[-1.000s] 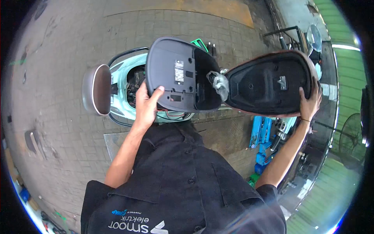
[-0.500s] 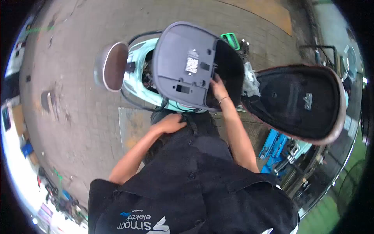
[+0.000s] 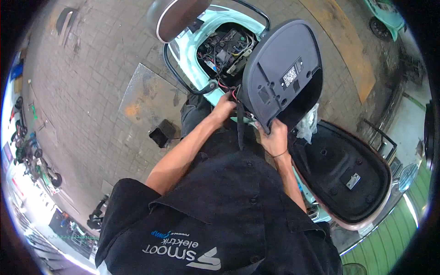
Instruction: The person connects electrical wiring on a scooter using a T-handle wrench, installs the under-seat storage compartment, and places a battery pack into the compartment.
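Note:
A dark grey plastic under-seat box with a QR sticker stands tilted over a mint-green scooter body. My right hand is closed on the box's near lower edge. My left hand is closed beside the box, close to red and black wires; its fingertips are partly hidden, so what they hold does not show. Left of the box, the scooter's opening exposes wiring and electrical parts. The scooter seat lies flipped open on the right, its black underside up.
A brown padded backrest rises at the top left of the scooter. Crumpled clear plastic lies between box and seat. A stained metal plate and a small black container are on the paved floor. Another mint scooter stands far right.
The box has been lifted and tilted, uncovering the wiring. My right hand has gone from inside the box to its near edge, and my left hand has moved up beside the wires. The view has turned.

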Demonstrator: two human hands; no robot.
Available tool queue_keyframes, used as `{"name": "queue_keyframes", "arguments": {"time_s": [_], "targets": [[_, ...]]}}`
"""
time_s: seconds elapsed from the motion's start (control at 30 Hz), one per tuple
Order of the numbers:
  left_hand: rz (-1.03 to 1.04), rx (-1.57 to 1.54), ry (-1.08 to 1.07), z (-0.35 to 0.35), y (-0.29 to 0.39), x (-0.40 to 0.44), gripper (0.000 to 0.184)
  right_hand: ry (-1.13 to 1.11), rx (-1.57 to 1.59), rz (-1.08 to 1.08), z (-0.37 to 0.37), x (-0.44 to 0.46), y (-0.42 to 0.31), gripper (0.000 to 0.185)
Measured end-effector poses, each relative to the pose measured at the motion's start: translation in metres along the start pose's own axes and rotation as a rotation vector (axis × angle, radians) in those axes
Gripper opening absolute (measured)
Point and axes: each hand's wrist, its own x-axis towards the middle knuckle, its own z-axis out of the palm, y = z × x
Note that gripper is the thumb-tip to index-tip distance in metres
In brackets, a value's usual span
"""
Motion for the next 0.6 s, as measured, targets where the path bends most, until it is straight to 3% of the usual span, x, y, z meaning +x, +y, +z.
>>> {"name": "queue_keyframes", "arguments": {"time_s": [0.1, 0.17, 0.27, 0.3, 0.33, 0.4, 0.47, 0.53, 0.6], "targets": [[-0.133, -0.064, -0.053, -0.002, 0.041, -0.012, 0.047, 0.076, 0.161, -0.044, 0.011, -0.003, 0.008, 0.013], [-0.173, -0.191, -0.16, -0.031, 0.036, 0.013, 0.047, 0.155, 0.182, -0.073, 0.022, -0.005, 0.012, 0.014], [-0.347, 0.337, -0.27, -0.04, 0.09, 0.016, 0.043, 0.214, 0.185, -0.06, 0.026, -0.009, 0.018, 0.017], [-0.327, 0.552, -0.156, -0.032, 0.095, 0.018, 0.051, 0.228, 0.145, -0.065, 0.026, -0.008, 0.019, 0.014], [-0.339, 0.562, -0.156, -0.029, 0.085, 0.023, 0.051, 0.244, 0.107, -0.071, 0.027, -0.008, 0.016, 0.014], [-0.063, 0.746, -0.167, -0.027, 0.059, 0.037, 0.056, 0.291, 0.14, 0.001, 0.023, -0.011, -0.002, 0.016], [-0.185, 0.78, -0.055, -0.029, 0.054, 0.05, 0.054, 0.647, -0.068, -0.061, 0.016, -0.024, -0.024, 0.019], [0.034, 0.498, -0.206, -0.025, 0.063, 0.04, 0.056, 0.633, -0.031, 0.002, 0.03, -0.055, -0.016, 0.021], [0.041, 0.705, -0.157, -0.029, 0.058, 0.032, 0.051, 0.359, 0.001, -0.019, 0.039, -0.07, -0.016, 0.019]]}}
